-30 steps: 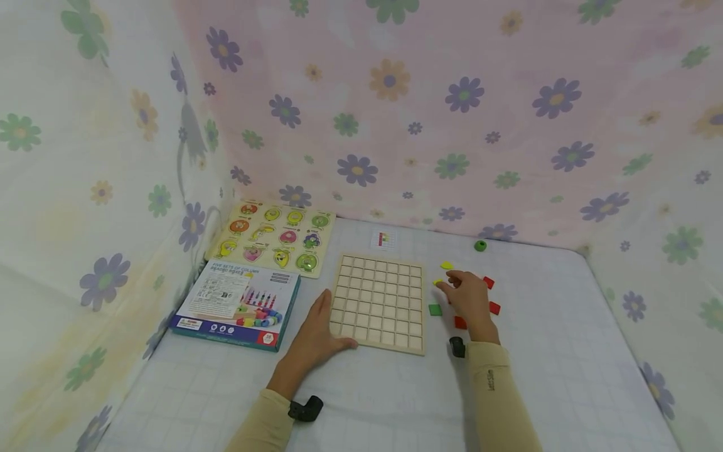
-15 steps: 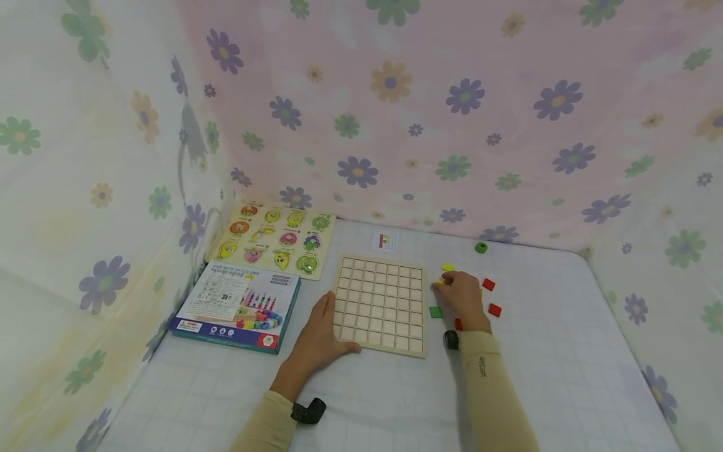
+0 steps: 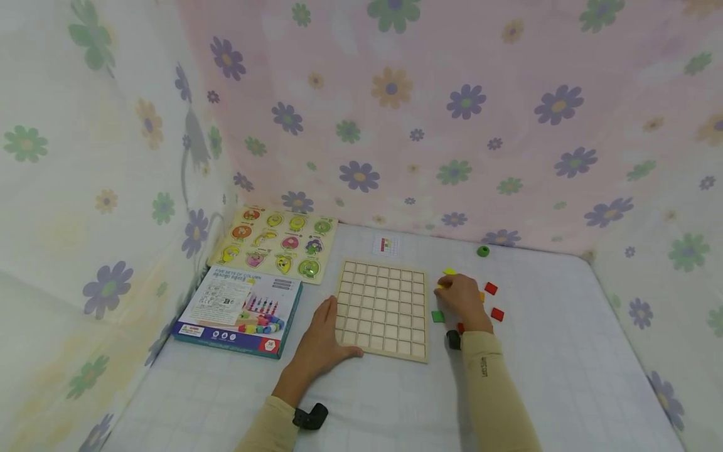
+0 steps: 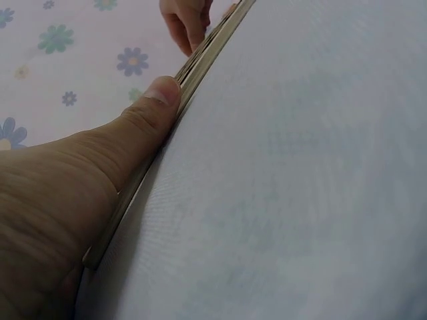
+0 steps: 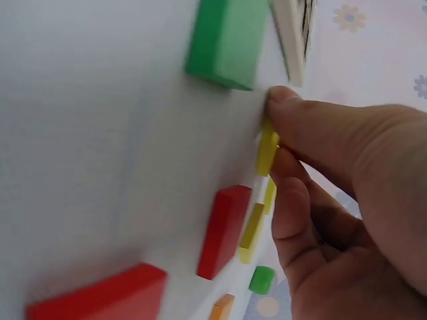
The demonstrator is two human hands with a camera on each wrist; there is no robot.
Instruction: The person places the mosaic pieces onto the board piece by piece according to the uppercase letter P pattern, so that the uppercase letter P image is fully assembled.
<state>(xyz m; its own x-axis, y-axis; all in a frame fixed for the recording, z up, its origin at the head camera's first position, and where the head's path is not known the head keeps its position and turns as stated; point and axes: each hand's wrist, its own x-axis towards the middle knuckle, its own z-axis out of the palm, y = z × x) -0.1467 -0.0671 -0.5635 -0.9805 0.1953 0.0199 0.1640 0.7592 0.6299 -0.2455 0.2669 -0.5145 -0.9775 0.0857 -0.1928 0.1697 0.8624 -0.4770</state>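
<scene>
My right hand (image 3: pixel 465 304) is beside the wooden grid board (image 3: pixel 384 311), to its right. In the right wrist view its thumb and fingers pinch a small yellow tile (image 5: pixel 267 150) close over the white cloth. Another yellow tile (image 3: pixel 449 272) shows just beyond the fingertips, and a green square tile (image 3: pixel 437 316) lies between that hand and the board. My left hand (image 3: pixel 316 348) rests at the board's near left corner, fingers straight along the left side. Its thumb (image 4: pixel 143 120) lies against the front edge. The squares in the grid hold no coloured tiles.
Red tiles (image 3: pixel 491 288) and an orange tile (image 3: pixel 482 296) lie around the right hand. A green bead (image 3: pixel 482 251) sits farther back. Behind the grid is a printed pattern card (image 3: pixel 386 245). At left are a fruit puzzle board (image 3: pixel 271 258) and a bead toy box (image 3: pixel 237 311).
My right hand has moved slightly left and lower, its fingers now drawn together on the yellow tile. The left hand keeps its place at the board's corner.
</scene>
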